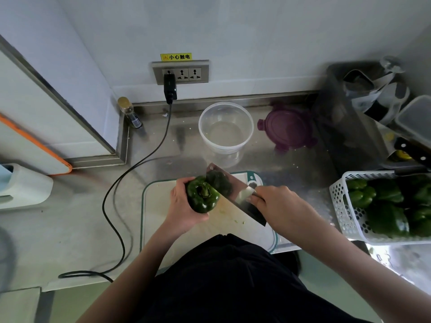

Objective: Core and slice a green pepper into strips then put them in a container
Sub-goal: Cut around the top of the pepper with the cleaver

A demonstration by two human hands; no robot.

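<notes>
Green pepper (202, 197): held stem-up over the far half of the cutting board (163, 217), left of centre.
Left hand (184, 207): fingers curled round the pepper's left side, thumb at its near side.
Cleaver (235, 192): blade set against the pepper's right side, tip pointing away toward the container; the pepper mirrors in the steel.
Right hand (277, 206): fingers wrapped round the cleaver's handle.
Cutting board: near edge at the surface's (77, 217) front edge; bare board lies near and left of the pepper.
Clear round container (225, 127): open, just beyond the board's far edge.
Purple lid (288, 127): flat, right of the container.
White basket (345, 206): off the board's right edge, holding more green peppers.
Black cable (116, 190): loops across the open surface left of the board.
</notes>
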